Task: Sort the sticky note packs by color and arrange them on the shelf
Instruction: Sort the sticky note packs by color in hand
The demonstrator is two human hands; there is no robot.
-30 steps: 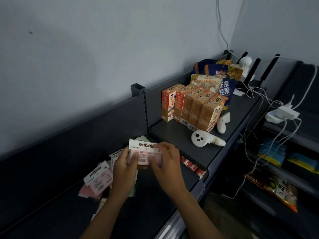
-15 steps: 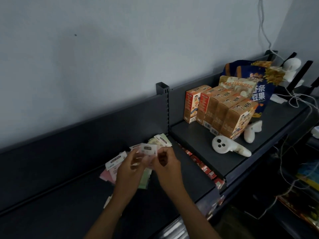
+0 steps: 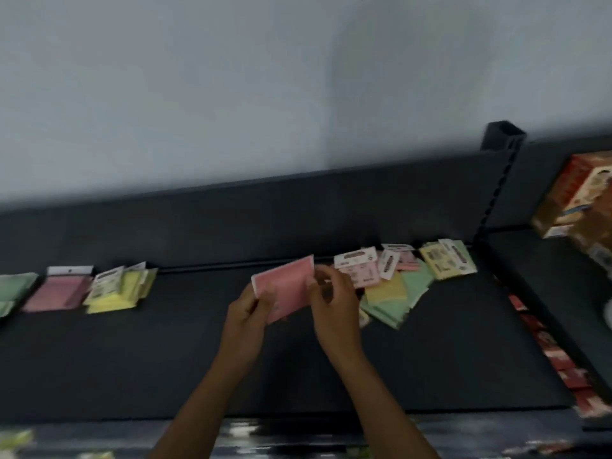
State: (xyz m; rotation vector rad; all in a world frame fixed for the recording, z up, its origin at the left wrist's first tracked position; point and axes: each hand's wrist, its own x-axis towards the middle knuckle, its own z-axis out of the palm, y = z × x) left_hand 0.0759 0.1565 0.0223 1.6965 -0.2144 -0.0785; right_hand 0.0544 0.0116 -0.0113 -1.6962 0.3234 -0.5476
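Both your hands, left and right, still pinch the pink pack above the shelf; your view has swung left, revealing sorted stacks where it belongs.

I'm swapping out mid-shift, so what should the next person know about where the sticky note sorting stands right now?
Left hand and right hand both hold one pink pack above the shelf.
Done: sorted piles along the shelf's back at left: green pile, pink pile, yellow pile.
Left: add the held pack to the pink pile, then sort the mixed heap at right, which holds pink, yellow and green packs.
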